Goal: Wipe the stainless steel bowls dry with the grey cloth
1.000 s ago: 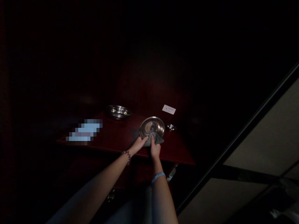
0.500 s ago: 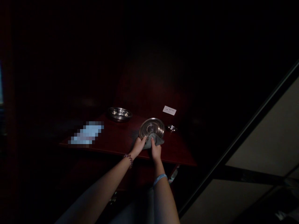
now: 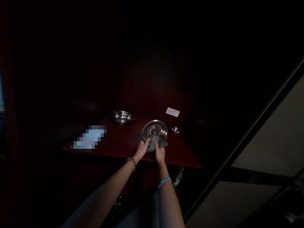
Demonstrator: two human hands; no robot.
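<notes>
A round, shiny metal plate [image 3: 154, 127] is tilted up toward me above the front of the dark red desk [image 3: 118, 145]. My left hand [image 3: 142, 148] grips its lower left edge, thumb on the near face. At the lower right edge, my right hand [image 3: 159, 152] pinches a grey cloth [image 3: 162, 143] against the plate, thumb on top. The cloth is bunched between both hands and covers the plate's lower rim. The fingers behind the plate and cloth are hidden.
Metal bowls or dishes [image 3: 122, 117], seemingly stacked, stand at the back left. A small metal bowl [image 3: 176, 130] lies right of the plate, below a white label [image 3: 172, 112]. A blurred-out pale blue rectangle [image 3: 89, 137] covers the left side. Surroundings are very dark.
Both hands keep their hold on the plate and cloth with hardly any movement. The whole view has shifted very slightly.
</notes>
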